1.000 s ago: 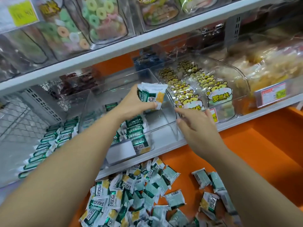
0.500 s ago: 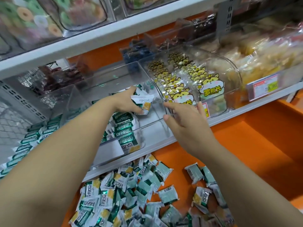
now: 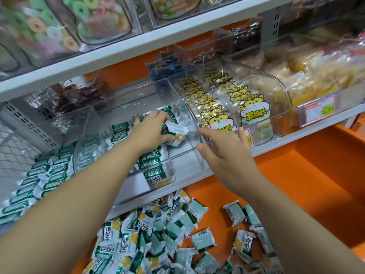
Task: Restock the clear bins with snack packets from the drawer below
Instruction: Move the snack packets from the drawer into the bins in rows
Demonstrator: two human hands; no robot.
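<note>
The clear bin (image 3: 189,155) on the middle shelf holds a row of green-and-white snack packets (image 3: 152,167). My left hand (image 3: 152,131) reaches inside it, its fingers and thumb curled round a few of these packets (image 3: 175,132), low against the row. My right hand (image 3: 227,155) is at the bin's front right corner, with the curved wall edge between thumb and forefinger. Below the shelf, the open orange drawer (image 3: 296,184) holds a loose heap of the same packets (image 3: 150,238).
A bin of yellow cartoon-cat packets (image 3: 237,107) stands right of my bin, with a price tag (image 3: 319,110) beyond it. More green packets (image 3: 39,175) fill the bin to the left. Bins of ring candies (image 3: 79,16) sit on the white shelf above.
My left hand has carried the packets from above the bin's rim down into the bin, onto the row. My right hand has stayed at the bin's front right corner.
</note>
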